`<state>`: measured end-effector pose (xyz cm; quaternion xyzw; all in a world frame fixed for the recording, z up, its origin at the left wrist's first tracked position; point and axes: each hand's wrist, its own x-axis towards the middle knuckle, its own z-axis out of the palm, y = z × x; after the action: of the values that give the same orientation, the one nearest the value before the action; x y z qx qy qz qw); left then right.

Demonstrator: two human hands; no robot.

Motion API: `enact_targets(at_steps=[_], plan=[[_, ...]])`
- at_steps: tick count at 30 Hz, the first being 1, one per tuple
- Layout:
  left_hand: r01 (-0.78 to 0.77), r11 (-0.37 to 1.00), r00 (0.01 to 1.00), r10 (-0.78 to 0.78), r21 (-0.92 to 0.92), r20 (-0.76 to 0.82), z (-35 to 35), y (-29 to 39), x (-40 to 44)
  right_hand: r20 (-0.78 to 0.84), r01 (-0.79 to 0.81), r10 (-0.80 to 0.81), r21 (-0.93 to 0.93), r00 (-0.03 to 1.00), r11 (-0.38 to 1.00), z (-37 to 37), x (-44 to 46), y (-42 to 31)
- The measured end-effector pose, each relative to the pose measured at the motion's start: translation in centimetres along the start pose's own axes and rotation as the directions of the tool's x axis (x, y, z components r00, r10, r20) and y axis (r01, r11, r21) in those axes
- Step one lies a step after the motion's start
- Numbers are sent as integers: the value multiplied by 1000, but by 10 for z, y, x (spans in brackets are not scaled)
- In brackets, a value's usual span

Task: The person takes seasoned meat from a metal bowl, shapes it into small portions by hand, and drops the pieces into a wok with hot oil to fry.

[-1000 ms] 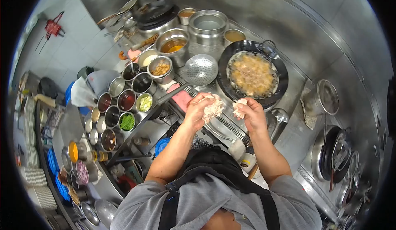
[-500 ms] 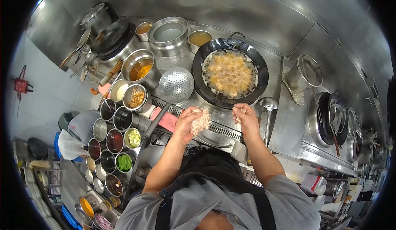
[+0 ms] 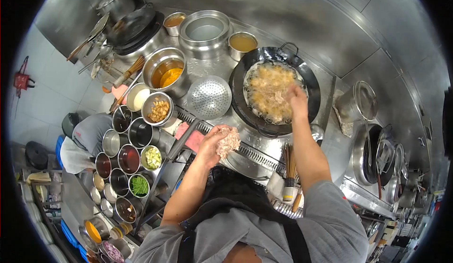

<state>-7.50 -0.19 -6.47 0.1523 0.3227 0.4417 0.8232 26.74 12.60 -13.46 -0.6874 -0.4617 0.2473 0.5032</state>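
Note:
My left hand point(image 3: 210, 146) is cupped around a clump of pale raw meat point(image 3: 228, 141), in front of the stove edge. Over the right side of the black wok point(image 3: 314, 81) is my right hand point(image 3: 297, 99), its fingers smeared by motion. Beneath and beside it, golden pieces bubble in the hot oil point(image 3: 269, 81). A pale bit of meat point(image 3: 280, 97) shows just left of my right fingers, at the oil; whether the fingers touch it I cannot tell.
A perforated strainer point(image 3: 209, 97) rests left of the wok. Several pots of sauces and chopped greens point(image 3: 139, 185) stand at the left. A bamboo brush point(image 3: 289, 164) is at the stove's front edge. A lidded pot point(image 3: 356, 100) stands at the right.
My right hand has moved from the stove's front edge up and forward over the wok. My left hand still holds its meat clump. The camera view has tilted slightly.

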Motion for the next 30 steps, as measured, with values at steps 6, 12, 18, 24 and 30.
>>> enact_targets(at_steps=[6,12,18,24,30], plan=[[1,990,990,19,-142,140,12,10,13,132,-88,40,377,990,922,-33,-63,-116],[-111,969,990,88,220,112,56,18,16,541,-177,30,223,841,958,-20,-142,-144],[-171,863,980,102,476,168,66,12,29,466,91,-140,126,874,988,-19,-166,-165],[-162,832,984,98,531,146,67,8,33,541,-228,78,217,838,949,-23,-164,-134],[-157,927,983,113,341,147,66,17,33,457,-455,147,694,877,559,-24,-162,-123]])
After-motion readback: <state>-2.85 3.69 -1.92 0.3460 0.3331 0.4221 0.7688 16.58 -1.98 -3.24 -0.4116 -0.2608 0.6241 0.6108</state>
